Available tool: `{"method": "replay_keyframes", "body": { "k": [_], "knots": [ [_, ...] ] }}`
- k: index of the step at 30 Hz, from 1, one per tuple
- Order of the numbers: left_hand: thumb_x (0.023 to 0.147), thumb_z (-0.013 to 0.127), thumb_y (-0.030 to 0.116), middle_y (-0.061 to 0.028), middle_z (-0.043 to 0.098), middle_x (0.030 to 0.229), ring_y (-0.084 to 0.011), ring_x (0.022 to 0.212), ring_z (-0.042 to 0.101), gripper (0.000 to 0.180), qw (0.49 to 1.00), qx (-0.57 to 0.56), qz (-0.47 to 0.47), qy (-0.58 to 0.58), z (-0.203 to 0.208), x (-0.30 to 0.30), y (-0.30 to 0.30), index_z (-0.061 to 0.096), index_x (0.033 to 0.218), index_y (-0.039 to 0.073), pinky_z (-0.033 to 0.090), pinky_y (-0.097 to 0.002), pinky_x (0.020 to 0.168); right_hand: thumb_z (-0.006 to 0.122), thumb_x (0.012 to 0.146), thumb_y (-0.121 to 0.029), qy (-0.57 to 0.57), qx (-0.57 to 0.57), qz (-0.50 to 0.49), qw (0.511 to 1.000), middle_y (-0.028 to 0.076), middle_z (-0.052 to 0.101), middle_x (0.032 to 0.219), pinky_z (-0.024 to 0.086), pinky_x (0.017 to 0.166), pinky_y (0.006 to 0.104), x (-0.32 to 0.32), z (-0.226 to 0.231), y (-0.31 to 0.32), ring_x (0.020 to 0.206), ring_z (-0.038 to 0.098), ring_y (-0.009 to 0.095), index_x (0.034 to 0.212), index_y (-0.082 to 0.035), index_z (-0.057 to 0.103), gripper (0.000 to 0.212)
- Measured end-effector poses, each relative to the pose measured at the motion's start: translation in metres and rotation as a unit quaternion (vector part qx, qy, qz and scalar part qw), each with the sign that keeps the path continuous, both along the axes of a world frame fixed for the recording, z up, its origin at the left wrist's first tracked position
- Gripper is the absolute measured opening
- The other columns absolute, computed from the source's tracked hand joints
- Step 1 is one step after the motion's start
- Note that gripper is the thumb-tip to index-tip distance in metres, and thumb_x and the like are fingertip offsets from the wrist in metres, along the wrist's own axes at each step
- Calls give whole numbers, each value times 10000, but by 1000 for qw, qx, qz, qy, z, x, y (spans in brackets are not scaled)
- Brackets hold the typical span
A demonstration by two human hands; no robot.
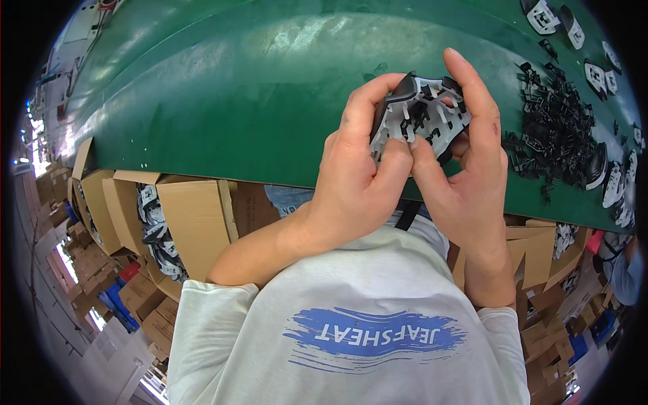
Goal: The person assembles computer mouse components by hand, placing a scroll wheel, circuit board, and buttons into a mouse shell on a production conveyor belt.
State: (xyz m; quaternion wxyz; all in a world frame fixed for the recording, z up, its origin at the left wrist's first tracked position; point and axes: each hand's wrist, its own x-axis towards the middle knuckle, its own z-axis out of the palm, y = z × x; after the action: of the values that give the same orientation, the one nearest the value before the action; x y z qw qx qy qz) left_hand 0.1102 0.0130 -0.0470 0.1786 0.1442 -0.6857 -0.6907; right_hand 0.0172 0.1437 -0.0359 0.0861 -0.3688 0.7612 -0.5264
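Observation:
A moulded plastic shell (437, 127), light grey inside with a black outer edge, is held up in front of me above the table's near edge. Its open inner side, with posts and small black parts, faces me. My left hand (356, 172) grips its left side, thumb pressed at the lower rim. From the right, my right hand (471, 172) supports it, with its thumb beside the left one and its index finger reaching up past the far corner. What lies under the thumb tips is hidden.
A green tabletop (256, 108) spans the far side. On it at right lie a heap of small black plastic parts (553, 121) and several grey-and-black shells (542, 17). Open cardboard boxes (196, 209) of similar shells stand below the near edge; a person's sleeve (626, 273) shows far right.

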Motion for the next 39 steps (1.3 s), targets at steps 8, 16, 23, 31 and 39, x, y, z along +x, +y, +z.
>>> {"method": "replay_keyframes", "body": {
  "k": [8,16,23,31,39],
  "knots": [
    [947,516,-32,-198,650,1366,-261,1237,658,582,998,32,-10,-59,8,2,-8,440,1523,-30,508,-381,1083,666,895,72,-59,5,12,998,195,425,1676,548,1092,359,1,1,1,1382,593,256,1671,29,318,851],
    [1019,669,198,-135,690,1274,-320,1135,732,460,965,92,216,-118,40,124,-164,526,1417,16,567,-422,995,770,952,-271,2,210,-9,978,117,747,1238,586,862,432,-74,24,46,1002,736,326,1372,-75,707,468],
    [1065,648,294,-102,666,1373,-254,1163,688,492,787,-145,544,-253,42,428,-359,553,1514,119,556,-342,957,736,972,-241,315,342,-143,874,73,702,967,502,870,455,-146,6,75,932,673,293,1166,-129,789,230],
    [1054,657,285,-131,637,1468,-265,1305,625,573,691,-251,473,-487,78,508,-419,531,1546,19,503,-378,1068,738,976,-149,180,122,-67,974,98,719,1127,553,838,459,-133,-6,69,943,705,336,1110,-96,733,144],
    [1073,627,215,-184,555,1582,-298,1509,475,543,818,-499,192,-211,57,62,-289,525,1562,1,331,-428,1262,770,945,-119,161,115,-15,980,87,624,925,567,773,430,-105,-10,64,806,680,308,1074,-77,722,144]
  ]
}}
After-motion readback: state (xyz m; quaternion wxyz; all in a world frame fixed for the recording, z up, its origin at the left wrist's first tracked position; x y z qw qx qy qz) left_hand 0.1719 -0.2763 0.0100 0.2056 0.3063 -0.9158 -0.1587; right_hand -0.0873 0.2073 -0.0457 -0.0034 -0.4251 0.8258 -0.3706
